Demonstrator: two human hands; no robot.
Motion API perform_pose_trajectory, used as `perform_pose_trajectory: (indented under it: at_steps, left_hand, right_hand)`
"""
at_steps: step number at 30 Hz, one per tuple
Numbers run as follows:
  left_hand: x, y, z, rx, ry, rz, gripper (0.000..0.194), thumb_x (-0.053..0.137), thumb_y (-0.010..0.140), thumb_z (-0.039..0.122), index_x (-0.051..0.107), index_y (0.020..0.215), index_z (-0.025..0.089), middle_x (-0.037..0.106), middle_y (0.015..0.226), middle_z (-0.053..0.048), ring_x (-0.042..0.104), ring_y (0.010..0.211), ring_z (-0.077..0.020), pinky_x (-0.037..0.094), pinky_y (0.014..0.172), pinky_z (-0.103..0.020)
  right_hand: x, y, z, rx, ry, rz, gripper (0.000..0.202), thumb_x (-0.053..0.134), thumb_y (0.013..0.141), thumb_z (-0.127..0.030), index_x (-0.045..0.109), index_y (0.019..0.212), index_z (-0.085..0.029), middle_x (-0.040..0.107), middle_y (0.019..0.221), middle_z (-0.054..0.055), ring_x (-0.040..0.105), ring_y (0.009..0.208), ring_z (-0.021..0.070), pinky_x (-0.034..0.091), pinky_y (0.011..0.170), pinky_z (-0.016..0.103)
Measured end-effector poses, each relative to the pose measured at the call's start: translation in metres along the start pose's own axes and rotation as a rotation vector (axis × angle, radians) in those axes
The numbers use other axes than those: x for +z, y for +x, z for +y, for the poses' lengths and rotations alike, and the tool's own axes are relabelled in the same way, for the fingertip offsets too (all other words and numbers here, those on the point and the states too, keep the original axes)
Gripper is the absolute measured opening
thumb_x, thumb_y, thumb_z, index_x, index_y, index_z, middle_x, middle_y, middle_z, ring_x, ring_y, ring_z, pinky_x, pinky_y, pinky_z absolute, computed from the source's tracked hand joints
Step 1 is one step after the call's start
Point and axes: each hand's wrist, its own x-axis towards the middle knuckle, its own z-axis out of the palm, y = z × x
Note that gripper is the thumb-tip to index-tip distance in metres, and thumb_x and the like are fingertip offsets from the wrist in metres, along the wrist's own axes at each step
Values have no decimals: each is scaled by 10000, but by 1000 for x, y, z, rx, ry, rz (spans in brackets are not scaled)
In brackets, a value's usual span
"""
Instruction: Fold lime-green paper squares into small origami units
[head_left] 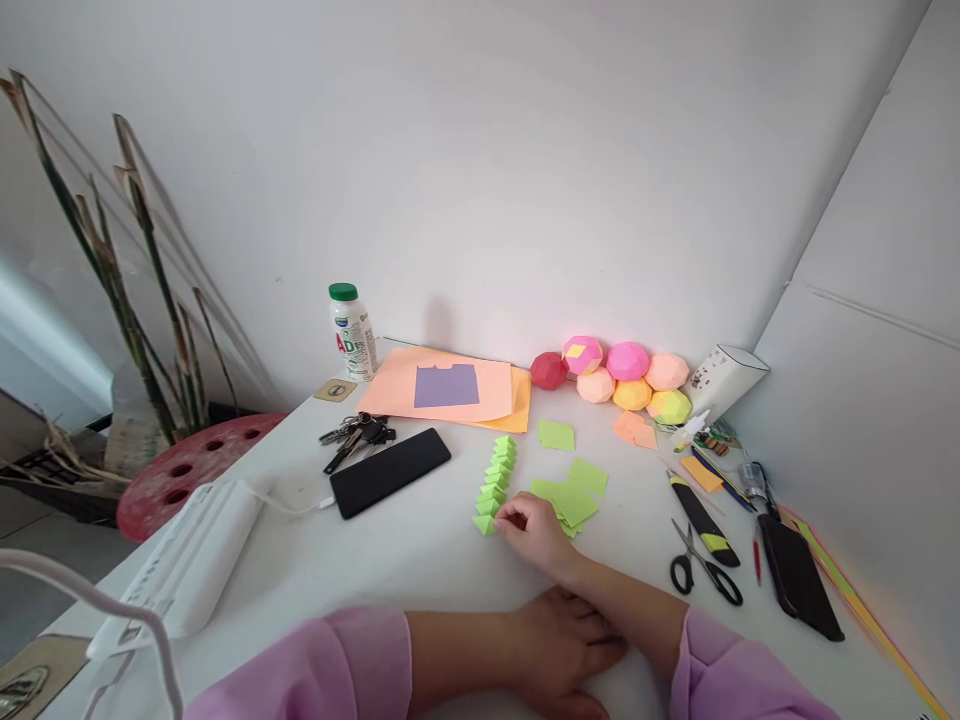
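My left hand [566, 650] lies flat on the white table near its front edge, fingers spread and pointing right, partly under my right forearm. Farther in, my right hand [534, 532] has its fingers bent together beside the nearest piece of a row of small folded green paper shapes [496, 482]. Whether those fingertips hold anything is too small to tell. Loose green paper squares [574, 500] lie just behind and to the right of my right hand, with one more square [556, 435] farther back.
Left are a black phone or power bank [390, 473], keys [360, 435], a bottle [352, 335] and a power strip [187, 560]. Paper sheets [390, 385] and faceted paper balls [628, 362] line the back. Right are scissors [705, 568], a cutter [701, 518] and a black case [799, 580].
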Motion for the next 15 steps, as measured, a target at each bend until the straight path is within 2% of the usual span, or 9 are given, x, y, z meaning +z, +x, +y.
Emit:
perform_pose_trajectory:
  at_steps: [4,8,10,12,15]
  left_hand:
    - [-2,0,2,-24,-49,-58,666,438,819,473,311,1379,135,411,1390,-154,374,1259,-343,285,1024,-468]
    - [-2,-2,-1,-26,-95,-65,679,459,806,485,323,1374,140,420,1382,-151,425,1219,-339,323,1004,-451]
    - [-4,-3,-3,-14,-126,-59,667,493,793,475,348,1363,162,432,1378,-133,435,1218,-317,323,1014,-419]
    - [-6,-3,-5,-7,-138,-32,601,517,787,455,423,1316,184,473,1349,-114,417,1234,-303,291,1040,-411]
    - [-11,-3,-7,50,-135,1,541,549,779,417,480,1271,203,393,1415,-93,316,1302,-309,182,1092,-443]
  right_hand:
    - [13,1,9,9,-6,63,87,618,704,-142,643,639,-193,591,648,12,505,553,131,412,527,251]
    - [11,-1,9,-7,-31,77,105,617,704,-110,645,646,-192,593,645,10,518,562,129,436,558,255]
    - [1,-4,8,-24,-21,88,77,611,720,-120,648,713,-188,602,672,16,535,572,130,457,559,254]
    - [-19,-10,13,-80,-65,142,88,577,746,-125,640,744,-187,612,717,30,559,602,139,483,586,269]
    - [-54,-26,29,-147,-306,234,116,592,754,-173,642,859,-171,632,900,98,584,881,229,488,785,386]
